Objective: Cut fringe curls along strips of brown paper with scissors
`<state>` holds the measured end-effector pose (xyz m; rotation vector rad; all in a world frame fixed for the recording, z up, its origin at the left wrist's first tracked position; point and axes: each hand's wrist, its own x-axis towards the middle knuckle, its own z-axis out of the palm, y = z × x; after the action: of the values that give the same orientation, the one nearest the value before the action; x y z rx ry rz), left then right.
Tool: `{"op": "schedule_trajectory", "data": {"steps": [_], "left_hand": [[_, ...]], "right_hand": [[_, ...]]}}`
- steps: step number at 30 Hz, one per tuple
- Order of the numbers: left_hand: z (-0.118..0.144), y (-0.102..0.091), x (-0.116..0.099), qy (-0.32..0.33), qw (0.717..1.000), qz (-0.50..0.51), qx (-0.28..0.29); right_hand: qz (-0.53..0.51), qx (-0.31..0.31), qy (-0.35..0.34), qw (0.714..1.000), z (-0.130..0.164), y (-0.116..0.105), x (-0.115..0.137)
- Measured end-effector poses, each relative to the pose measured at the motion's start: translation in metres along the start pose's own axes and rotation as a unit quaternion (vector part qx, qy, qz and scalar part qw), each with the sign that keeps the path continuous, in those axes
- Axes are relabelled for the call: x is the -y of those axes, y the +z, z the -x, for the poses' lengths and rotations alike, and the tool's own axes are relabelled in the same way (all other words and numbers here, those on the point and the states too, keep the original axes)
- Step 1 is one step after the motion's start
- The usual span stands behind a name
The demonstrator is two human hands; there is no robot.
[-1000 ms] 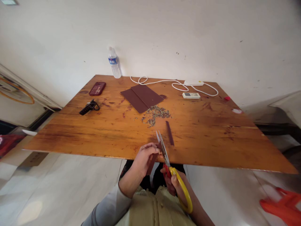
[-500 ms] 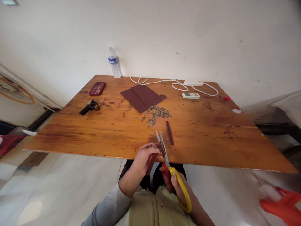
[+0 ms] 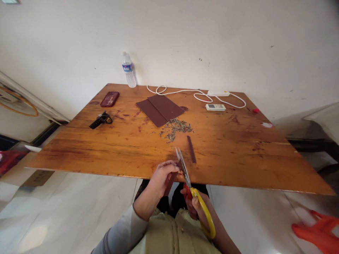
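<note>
Close to the table's front edge, my left hand (image 3: 163,176) is closed on a dark reddish-brown strip (image 3: 171,184), pinching its upper end; the strip's material I cannot make out. My right hand (image 3: 197,204) grips a pair of scissors (image 3: 187,173) with yellow and red handles. The blades point away from me, slightly parted, right beside the strip's upper end. Another narrow brown strip (image 3: 191,149) lies on the table just beyond the blades. Farther off sits a scattered heap of small cuttings (image 3: 178,127), touching two overlapping brown sheets (image 3: 161,108).
On the wooden table (image 3: 233,158) are a dark red phone (image 3: 109,99), a black strap-like item (image 3: 101,120), a plastic bottle (image 3: 129,72) against the wall, a white power strip (image 3: 218,93) with looped cable, a white remote (image 3: 215,107), and a white scrap (image 3: 266,125).
The scissor blades and the fingers of my right hand have shifted very slightly around the handles. My left hand and the strip stay nearly where they were.
</note>
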<state>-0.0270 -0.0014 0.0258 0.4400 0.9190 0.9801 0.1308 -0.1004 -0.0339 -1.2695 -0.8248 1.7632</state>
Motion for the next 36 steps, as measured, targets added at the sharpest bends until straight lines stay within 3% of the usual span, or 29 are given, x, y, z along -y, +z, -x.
{"op": "schedule_trajectory", "data": {"steps": [5, 12, 16, 27, 32, 36], "left_hand": [[-0.001, 0.0, 0.001, -0.003, 1.0, -0.003, 0.016], [-0.002, 0.001, 0.002, -0.011, 1.0, 0.011, 0.004], [-0.002, 0.0, 0.002, -0.013, 1.0, 0.004, 0.0], [-0.003, -0.001, 0.004, -0.005, 1.0, -0.007, 0.02], [-0.003, 0.0, 0.005, -0.006, 1.0, 0.0, 0.006], [-0.004, -0.002, 0.008, -0.012, 1.0, 0.001, 0.004]], "right_hand": [[0.014, -0.008, 0.036, 0.999, 0.0, 0.001, -0.001], [0.044, -0.022, -0.084, 0.995, -0.004, -0.005, -0.014], [0.065, -0.007, -0.071, 0.995, -0.006, -0.008, -0.015], [0.0, 0.008, -0.01, 1.0, -0.001, -0.003, -0.009], [0.01, -0.01, -0.086, 0.996, -0.002, -0.006, -0.019], [0.012, -0.012, -0.09, 0.996, -0.004, -0.008, -0.027]]}}
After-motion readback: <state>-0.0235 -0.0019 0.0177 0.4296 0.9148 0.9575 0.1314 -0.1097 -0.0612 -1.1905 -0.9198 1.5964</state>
